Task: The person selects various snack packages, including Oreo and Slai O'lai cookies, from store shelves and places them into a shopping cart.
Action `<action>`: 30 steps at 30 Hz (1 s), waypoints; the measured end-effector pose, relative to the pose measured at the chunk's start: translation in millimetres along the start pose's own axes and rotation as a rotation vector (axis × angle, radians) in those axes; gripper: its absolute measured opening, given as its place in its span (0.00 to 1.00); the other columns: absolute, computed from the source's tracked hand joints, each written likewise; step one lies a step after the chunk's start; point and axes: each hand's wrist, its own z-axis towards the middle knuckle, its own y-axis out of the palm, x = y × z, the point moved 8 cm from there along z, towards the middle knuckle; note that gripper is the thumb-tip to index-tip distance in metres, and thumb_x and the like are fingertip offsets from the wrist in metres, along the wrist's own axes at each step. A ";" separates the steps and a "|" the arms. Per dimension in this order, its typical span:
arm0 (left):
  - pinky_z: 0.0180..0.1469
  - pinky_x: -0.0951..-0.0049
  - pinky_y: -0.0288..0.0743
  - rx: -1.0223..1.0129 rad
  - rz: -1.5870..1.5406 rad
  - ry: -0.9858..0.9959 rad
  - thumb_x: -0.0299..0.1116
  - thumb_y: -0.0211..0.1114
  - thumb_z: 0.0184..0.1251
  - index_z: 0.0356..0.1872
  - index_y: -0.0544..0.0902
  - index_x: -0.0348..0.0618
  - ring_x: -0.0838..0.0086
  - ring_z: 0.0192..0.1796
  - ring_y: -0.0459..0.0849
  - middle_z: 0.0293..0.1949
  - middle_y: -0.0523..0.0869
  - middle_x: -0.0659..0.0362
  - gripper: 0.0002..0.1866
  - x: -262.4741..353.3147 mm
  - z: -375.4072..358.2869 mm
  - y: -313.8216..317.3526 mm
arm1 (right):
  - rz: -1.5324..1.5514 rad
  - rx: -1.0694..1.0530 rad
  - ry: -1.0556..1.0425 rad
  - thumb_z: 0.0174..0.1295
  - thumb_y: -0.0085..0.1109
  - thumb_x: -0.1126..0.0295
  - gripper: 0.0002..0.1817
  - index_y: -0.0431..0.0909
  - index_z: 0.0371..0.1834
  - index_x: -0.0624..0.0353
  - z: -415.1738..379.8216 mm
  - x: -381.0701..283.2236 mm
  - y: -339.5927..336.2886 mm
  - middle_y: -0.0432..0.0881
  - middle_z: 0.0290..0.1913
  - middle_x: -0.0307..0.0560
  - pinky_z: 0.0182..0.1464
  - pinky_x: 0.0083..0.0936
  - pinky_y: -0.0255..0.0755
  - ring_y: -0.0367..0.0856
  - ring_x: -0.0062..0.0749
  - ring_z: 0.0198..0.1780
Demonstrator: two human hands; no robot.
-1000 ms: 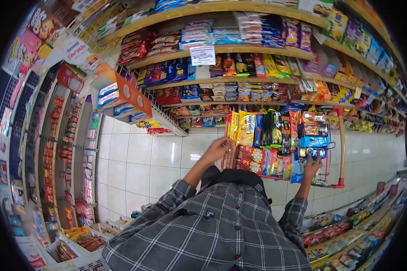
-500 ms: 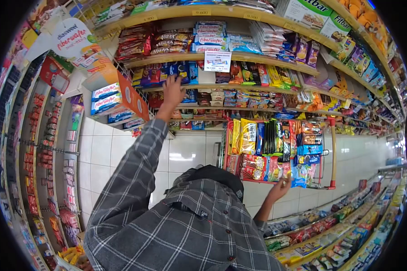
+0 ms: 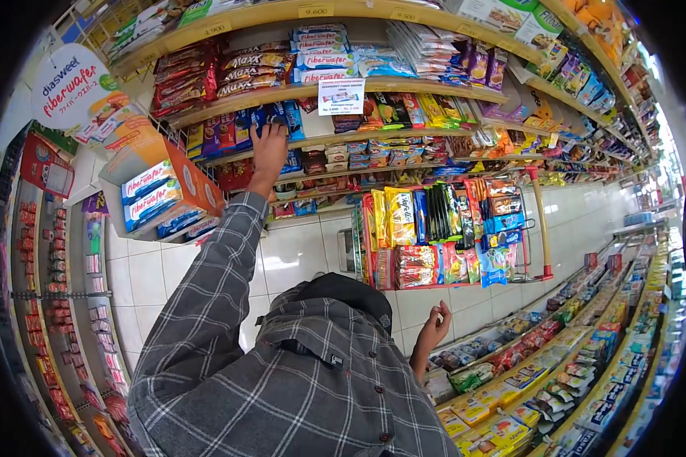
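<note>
My left hand [image 3: 270,152] reaches up to a shelf row of snack packs. Its fingers are stretched out over the dark blue packs [image 3: 242,126], touching their front, and the fingertips are partly lost against the wrappers. Purple packs [image 3: 210,137] stand just left of it. Low on the right, my right hand [image 3: 437,327] hangs in the air with fingers loosely bent and apart, holding nothing. Above it stands the shopping cart [image 3: 537,221], filled with yellow packs [image 3: 401,217], black-green packs [image 3: 439,213], red packs [image 3: 416,265] and blue packs [image 3: 494,266].
An orange display box [image 3: 194,171] of fiber wafer packs juts out at the left. A white price sign [image 3: 341,97] hangs from the shelf edge. Several shelves curve along the right, and a left rack [image 3: 53,297] holds small packets. White tiles [image 3: 297,255] cover the floor.
My right hand has left the cart's edge and moved down, away from it. My left hand stays at the blue packs. The whole view has shifted and tilted slightly.
</note>
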 end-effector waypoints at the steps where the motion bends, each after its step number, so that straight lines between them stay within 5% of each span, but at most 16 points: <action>1: 0.68 0.45 0.52 0.053 -0.052 -0.005 0.32 0.62 0.63 0.54 0.79 0.44 0.64 0.58 0.73 0.52 0.79 0.59 0.18 1.4 -2.2 -8.9 | 0.023 -0.023 0.012 0.66 0.57 0.70 0.15 0.77 0.53 0.64 2.8 -0.7 3.9 0.74 0.37 0.34 0.24 0.14 0.53 0.57 0.10 0.24; 5: 0.62 0.55 0.62 0.400 -0.301 0.023 0.34 0.65 0.60 0.52 0.80 0.44 0.62 0.52 0.75 0.49 0.81 0.57 0.18 10.6 -23.9 -66.2 | 0.118 -0.168 0.037 0.66 0.57 0.69 0.15 0.77 0.53 0.63 13.6 -24.8 33.8 0.76 0.35 0.35 0.23 0.13 0.53 0.59 0.09 0.23; 8: 0.57 0.58 0.67 0.433 -0.572 -0.002 0.31 0.67 0.55 0.52 0.80 0.43 0.60 0.50 0.77 0.47 0.82 0.56 0.21 30.8 -54.0 -112.5 | 0.219 -0.304 0.073 0.67 0.56 0.69 0.14 0.78 0.53 0.63 21.9 -52.4 72.0 0.76 0.34 0.36 0.24 0.13 0.59 0.64 0.11 0.24; 10: 0.50 0.60 0.71 0.444 -0.687 0.085 0.28 0.69 0.51 0.54 0.80 0.43 0.58 0.47 0.78 0.46 0.82 0.54 0.25 54.3 -78.4 -142.9 | 0.242 -0.441 0.131 0.70 0.53 0.64 0.17 0.75 0.57 0.62 9.7 -102.0 104.3 0.79 0.41 0.40 0.34 0.15 0.69 0.73 0.17 0.33; 15: 0.45 0.63 0.73 0.211 -0.887 0.445 0.29 0.71 0.46 0.58 0.80 0.48 0.61 0.45 0.80 0.45 0.82 0.55 0.30 129.6 -137.6 -184.3 | 0.564 -0.827 0.358 0.73 0.47 0.53 0.27 0.64 0.67 0.58 -43.3 -178.1 184.6 0.75 0.56 0.42 0.49 0.20 0.70 0.73 0.19 0.49; 18: 0.47 0.63 0.73 0.064 -0.922 0.581 0.29 0.71 0.45 0.57 0.81 0.49 0.61 0.46 0.80 0.45 0.81 0.55 0.30 161.7 -169.6 -186.6 | 0.774 -0.968 0.467 0.73 0.46 0.51 0.29 0.62 0.69 0.57 -53.6 -163.3 214.7 0.69 0.65 0.43 0.58 0.24 0.66 0.69 0.23 0.60; 20: 0.51 0.63 0.73 -0.043 -0.915 0.628 0.29 0.71 0.47 0.56 0.81 0.47 0.60 0.48 0.79 0.46 0.81 0.54 0.28 174.3 -180.5 -186.2 | 0.603 -0.835 0.356 0.69 0.53 0.53 0.36 0.56 0.73 0.63 -44.7 -159.1 208.2 0.65 0.69 0.48 0.65 0.27 0.61 0.65 0.33 0.67; 22: 0.54 0.63 0.72 -0.145 -1.055 0.598 0.30 0.72 0.51 0.54 0.82 0.44 0.59 0.50 0.79 0.48 0.80 0.52 0.25 182.9 -182.8 -207.2 | 0.456 -0.842 0.326 0.67 0.58 0.60 0.35 0.57 0.74 0.60 -44.4 -168.1 190.7 0.65 0.68 0.47 0.67 0.27 0.57 0.66 0.31 0.66; 24: 0.54 0.63 0.72 -0.140 -1.153 0.490 0.33 0.70 0.56 0.53 0.81 0.40 0.60 0.51 0.79 0.49 0.80 0.52 0.22 173.5 -197.7 -183.3 | 0.571 -0.865 0.318 0.64 0.60 0.67 0.36 0.56 0.74 0.60 -41.6 -155.1 184.7 0.62 0.71 0.48 0.68 0.27 0.58 0.66 0.31 0.66; 26: 0.55 0.64 0.72 -0.114 -1.386 0.150 0.36 0.64 0.64 0.57 0.77 0.37 0.64 0.52 0.78 0.49 0.80 0.53 0.22 153.2 -203.0 -141.0 | 0.637 -0.979 0.284 0.60 0.61 0.74 0.37 0.57 0.74 0.58 -41.2 -152.4 173.2 0.64 0.70 0.46 0.64 0.26 0.63 0.70 0.29 0.63; 28: 0.55 0.66 0.72 -0.401 -1.710 -0.433 0.44 0.57 0.71 0.61 0.71 0.35 0.67 0.52 0.78 0.50 0.79 0.55 0.25 144.3 -198.3 -104.3 | 0.596 -1.032 0.056 0.60 0.60 0.76 0.35 0.59 0.72 0.59 -43.1 -162.3 163.7 0.71 0.62 0.45 0.58 0.24 0.68 0.75 0.27 0.56; 30: 0.52 0.69 0.74 -0.646 -1.885 -0.559 0.49 0.54 0.72 0.60 0.70 0.39 0.70 0.49 0.78 0.50 0.79 0.54 0.26 149.9 -197.4 -88.9 | 0.555 -1.173 0.121 0.60 0.59 0.77 0.34 0.60 0.71 0.59 -56.7 -175.0 143.7 0.75 0.56 0.44 0.55 0.23 0.70 0.76 0.25 0.51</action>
